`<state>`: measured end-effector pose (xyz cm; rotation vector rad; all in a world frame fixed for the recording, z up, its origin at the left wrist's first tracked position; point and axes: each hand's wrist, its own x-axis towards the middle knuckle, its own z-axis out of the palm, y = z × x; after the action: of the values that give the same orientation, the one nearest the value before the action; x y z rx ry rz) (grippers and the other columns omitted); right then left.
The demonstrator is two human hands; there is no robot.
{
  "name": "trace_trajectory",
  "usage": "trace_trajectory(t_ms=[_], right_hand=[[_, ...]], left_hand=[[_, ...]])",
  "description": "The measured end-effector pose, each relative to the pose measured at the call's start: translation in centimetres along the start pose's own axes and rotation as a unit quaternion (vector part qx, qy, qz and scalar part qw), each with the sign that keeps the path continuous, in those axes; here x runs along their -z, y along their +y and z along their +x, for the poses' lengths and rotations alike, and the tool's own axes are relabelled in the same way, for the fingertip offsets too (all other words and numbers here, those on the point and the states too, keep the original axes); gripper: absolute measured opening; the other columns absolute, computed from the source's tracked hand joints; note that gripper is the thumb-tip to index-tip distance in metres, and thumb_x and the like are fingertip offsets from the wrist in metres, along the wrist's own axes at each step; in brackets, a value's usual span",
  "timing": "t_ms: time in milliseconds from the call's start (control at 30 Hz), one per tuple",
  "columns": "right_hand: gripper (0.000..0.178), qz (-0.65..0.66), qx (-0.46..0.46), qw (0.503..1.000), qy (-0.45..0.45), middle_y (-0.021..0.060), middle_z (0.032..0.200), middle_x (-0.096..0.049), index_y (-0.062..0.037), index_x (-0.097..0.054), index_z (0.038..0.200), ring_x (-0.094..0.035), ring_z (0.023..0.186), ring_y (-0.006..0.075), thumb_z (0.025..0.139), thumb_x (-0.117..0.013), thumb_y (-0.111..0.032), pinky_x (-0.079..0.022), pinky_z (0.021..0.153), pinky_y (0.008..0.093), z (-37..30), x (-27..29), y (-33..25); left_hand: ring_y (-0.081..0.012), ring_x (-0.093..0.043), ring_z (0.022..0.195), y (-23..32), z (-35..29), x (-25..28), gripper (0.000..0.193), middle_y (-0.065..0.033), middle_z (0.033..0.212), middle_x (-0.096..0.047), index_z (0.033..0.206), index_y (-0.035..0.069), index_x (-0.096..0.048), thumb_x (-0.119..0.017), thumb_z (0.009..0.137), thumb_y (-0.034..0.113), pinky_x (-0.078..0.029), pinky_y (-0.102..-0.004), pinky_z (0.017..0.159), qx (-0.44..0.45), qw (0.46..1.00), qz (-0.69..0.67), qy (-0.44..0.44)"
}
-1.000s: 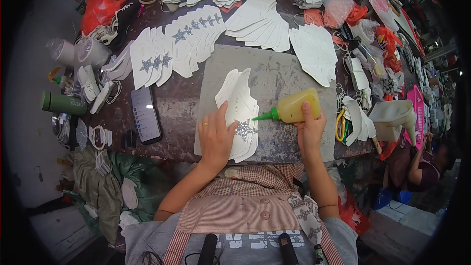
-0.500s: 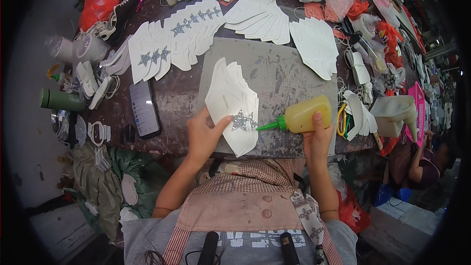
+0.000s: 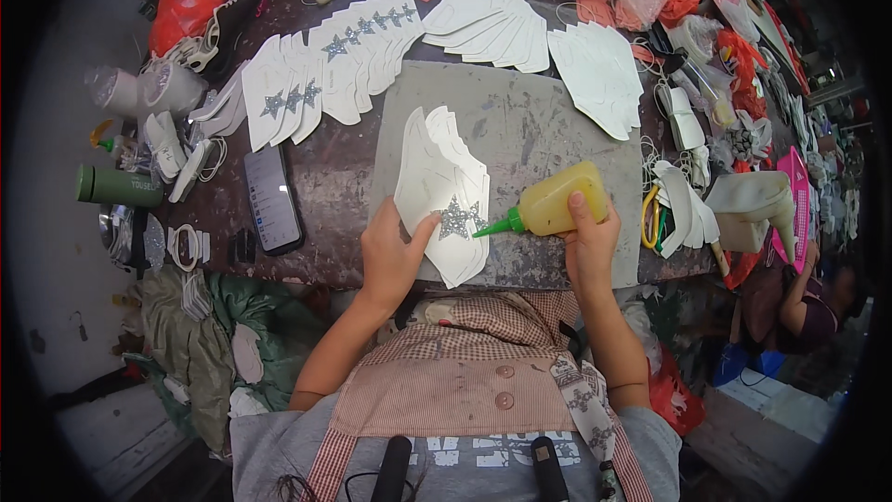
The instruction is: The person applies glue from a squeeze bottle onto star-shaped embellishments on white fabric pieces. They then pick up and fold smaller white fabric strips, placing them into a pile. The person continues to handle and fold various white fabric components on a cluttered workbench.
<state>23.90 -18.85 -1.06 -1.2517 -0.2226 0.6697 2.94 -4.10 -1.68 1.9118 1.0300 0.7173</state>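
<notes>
My left hand (image 3: 395, 246) grips a small fanned stack of white shoe upper pieces (image 3: 435, 172), its thumb lying on top beside a glittery silver star (image 3: 455, 217). A second star's points show at the right edge of that stack. In my right hand (image 3: 592, 237) is a squeeze bottle (image 3: 560, 198) of yellowish liquid, tilted on its side. Its green nozzle (image 3: 502, 223) points left, and the tip is at the stack's right edge by the stars. Whether the tip touches the piece I cannot tell.
A grey board (image 3: 530, 116) lies beneath the work. Fanned white pieces (image 3: 372, 46), some with stars, line the far side. A phone (image 3: 274, 200) lies at left, near a green flask (image 3: 116, 186). At right are yellow-handled scissors (image 3: 649, 216) and a cloudy plastic bottle (image 3: 743, 209). Another person (image 3: 813, 302) sits far right.
The bottle has tilted more and shifted left and up, bringing its nozzle tip against or over the stack's right edge. The left hand keeps its hold, with the stack turned slightly.
</notes>
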Motion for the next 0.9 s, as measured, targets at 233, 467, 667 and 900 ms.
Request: trace_trajectory(t_ms=[233, 467, 667, 900], right_hand=[[0.043, -0.074, 0.015, 0.997, 0.015, 0.0071, 0.106, -0.063, 0.0039, -0.057, 0.122, -0.063, 0.096, 0.0158, 0.09, -0.075, -0.018, -0.053, 0.086, 0.0314, -3.5, 1.7, 0.4], [0.045, 0.044, -0.005, 0.997, 0.064, 0.0071, 0.109, -0.062, 0.0025, -0.054, 0.125, -0.062, 0.098, 0.0157, 0.092, -0.074, -0.02, -0.052, 0.087, 0.0307, -5.0, 1.7, 0.1], [0.043, -0.004, 0.015, 0.999, 0.048, 0.0061, 0.106, -0.062, 0.0017, -0.055, 0.123, -0.06, 0.097, 0.0144, 0.091, -0.074, -0.02, -0.049, 0.087, 0.0281, -5.5, 1.8, 1.1], [0.053, -0.005, 0.023, 0.997, 0.068, 0.0061, 0.107, -0.063, 0.004, -0.055, 0.126, -0.059, 0.098, 0.0143, 0.087, -0.079, -0.024, -0.048, 0.088, 0.0285, -7.7, 1.4, 1.3]], left_hand=[[-0.0307, -0.066, 0.072, 0.2, -0.6, -0.1, 0.029, -0.0181, 0.087, -0.065, 0.099, -0.004, -0.06, -0.075, 0.087, 0.017, -0.051, -0.0379, 0.063, -0.023, 0.999, 0.004, 0.024], [-0.0281, -0.064, 0.067, -0.2, -2.5, -0.5, 0.022, -0.0154, 0.083, -0.063, 0.099, -0.001, -0.059, -0.075, 0.087, 0.011, -0.049, -0.0363, 0.058, -0.105, 0.99, 0.025, 0.088], [-0.0274, -0.064, 0.065, -0.5, -2.7, -0.6, 0.022, -0.0132, 0.084, -0.063, 0.097, 0.0, -0.058, -0.075, 0.086, 0.008, -0.05, -0.0361, 0.057, -0.12, 0.988, 0.028, 0.095], [-0.0272, -0.064, 0.066, -0.4, -2.5, -0.6, 0.021, -0.0129, 0.083, -0.062, 0.097, 0.001, -0.058, -0.074, 0.086, 0.008, -0.05, -0.0356, 0.058, -0.117, 0.989, 0.019, 0.09]])
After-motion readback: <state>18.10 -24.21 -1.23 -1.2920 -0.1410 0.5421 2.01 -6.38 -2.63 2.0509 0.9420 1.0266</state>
